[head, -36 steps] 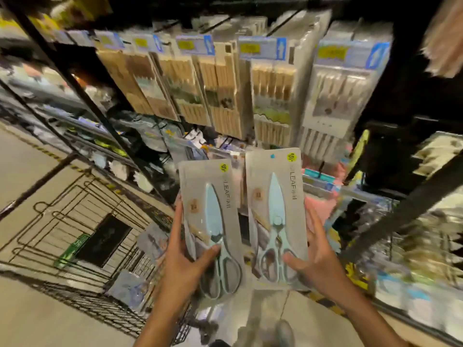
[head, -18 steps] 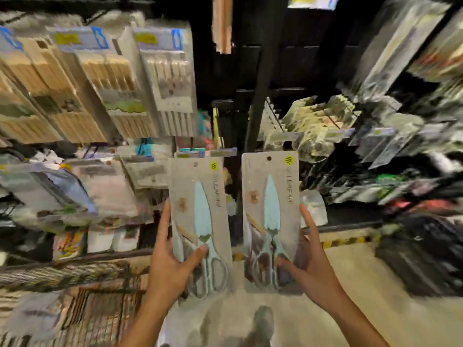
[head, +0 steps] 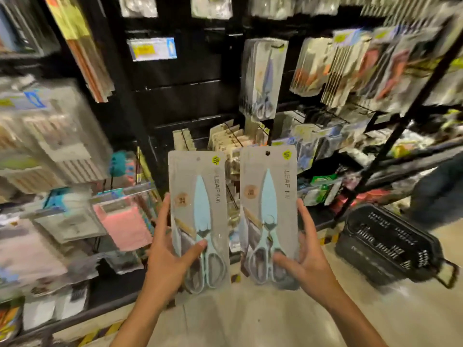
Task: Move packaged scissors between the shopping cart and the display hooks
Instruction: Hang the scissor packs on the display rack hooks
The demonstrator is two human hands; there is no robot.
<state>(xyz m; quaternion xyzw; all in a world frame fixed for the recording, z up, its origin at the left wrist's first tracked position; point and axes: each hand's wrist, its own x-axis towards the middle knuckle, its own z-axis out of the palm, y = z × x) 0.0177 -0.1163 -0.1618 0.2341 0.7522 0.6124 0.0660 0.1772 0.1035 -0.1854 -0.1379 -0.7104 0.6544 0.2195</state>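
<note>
I hold two grey card packs of pale blue scissors upright, side by side, in front of the shelving. My left hand (head: 166,256) grips the lower left edge of the left scissors pack (head: 200,196), thumb across its front. My right hand (head: 304,259) grips the lower right of the right scissors pack (head: 269,196), whose hang hole shows at the top. Above them, a row of similar scissors packs (head: 263,78) hangs on a display hook. The shopping cart is out of view.
Black slat-wall shelving (head: 180,96) fills the view, hung with blurred packaged goods left and right. A black plastic basket (head: 390,244) sits on the floor at the right. A dark-clothed person's part (head: 441,189) stands at the far right. Beige floor lies below.
The view has swung right along the shelves; the cart has left the frame and the hanging scissors row has come into view. Both hands still hold their packs the same way.
</note>
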